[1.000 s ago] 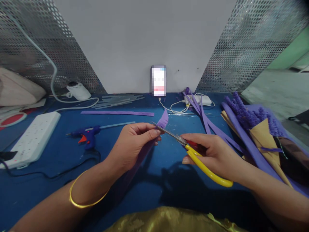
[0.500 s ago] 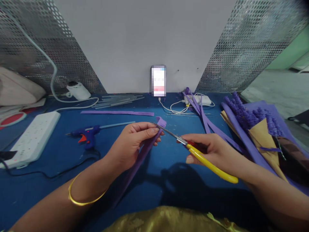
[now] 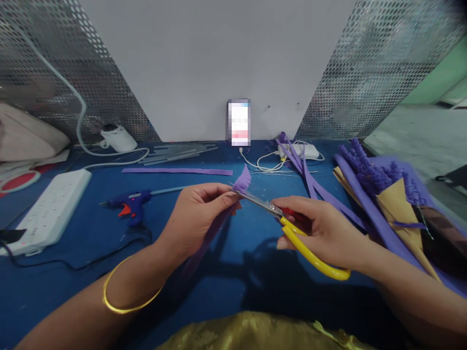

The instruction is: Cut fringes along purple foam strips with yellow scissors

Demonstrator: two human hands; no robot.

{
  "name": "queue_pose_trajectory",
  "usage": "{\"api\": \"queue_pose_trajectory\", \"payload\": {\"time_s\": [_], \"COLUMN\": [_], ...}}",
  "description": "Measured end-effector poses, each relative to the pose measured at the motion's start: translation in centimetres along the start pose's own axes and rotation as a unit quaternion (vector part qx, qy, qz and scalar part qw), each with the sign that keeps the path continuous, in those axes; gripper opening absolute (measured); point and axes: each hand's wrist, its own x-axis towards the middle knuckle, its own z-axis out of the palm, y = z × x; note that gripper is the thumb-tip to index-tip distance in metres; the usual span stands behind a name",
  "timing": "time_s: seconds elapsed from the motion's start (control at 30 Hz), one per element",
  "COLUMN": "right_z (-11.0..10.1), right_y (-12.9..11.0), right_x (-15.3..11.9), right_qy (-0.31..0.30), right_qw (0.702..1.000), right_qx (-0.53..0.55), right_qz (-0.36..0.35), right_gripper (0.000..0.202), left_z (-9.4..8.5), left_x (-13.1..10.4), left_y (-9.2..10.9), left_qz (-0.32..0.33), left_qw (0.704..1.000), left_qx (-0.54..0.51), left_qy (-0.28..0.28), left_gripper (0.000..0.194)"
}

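Note:
Between thumb and fingers, my left hand [image 3: 207, 209] pinches a purple paper strip [image 3: 242, 180] near its upper end, which shows a fringed edge. The rest of the strip hangs below the hand toward me, partly in shadow. My right hand [image 3: 314, 223] is wrapped round the handles of a pair of scissors [image 3: 270, 206], one yellow, with a bit of red showing under the fingers. The scissor blades lie across the strip, right by my left thumb and fingertips.
Behind my left hand lies a flat purple strip [image 3: 175, 171]. A blue glue gun [image 3: 133, 201] and a white power strip [image 3: 54, 209] are at left. A phone [image 3: 240, 121] leans on the back panel. At right are loose purple strips [image 3: 317, 189] and a wrapped purple bouquet [image 3: 394, 194].
The strip's upper end has turned from folded over to standing up, with its fringe showing. The scissors have shifted slightly left, and their yellow handle has swung.

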Motion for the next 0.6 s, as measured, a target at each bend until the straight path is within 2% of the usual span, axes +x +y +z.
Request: {"api": "queue_pose_trajectory", "payload": {"time_s": [0.13,0.4,0.6], "right_z": [0.03,-0.15,-0.19], "right_y": [-0.44,-0.7,-0.86], "right_x": [0.1,-0.03,0.17], "right_qy": [0.013,0.011,0.015], "right_qw": [0.999,0.999,0.998], "right_qx": [-0.049,-0.045,-0.054], "right_qz": [-0.014,-0.021,-0.028], "right_gripper": [0.042,0.035,0.039], "left_z": [-0.06,0.01,-0.2], "left_x": [-0.01,-0.05,0.19], "left_y": [-0.18,-0.05,-0.14], "left_qz": [-0.002,-0.004,0.014], "left_qw": [1.0,1.0,0.999], "left_qx": [0.011,0.001,0.04], "left_qy": [0.005,-0.013,-0.026], "left_gripper": [0.018,0.016,0.013]}}
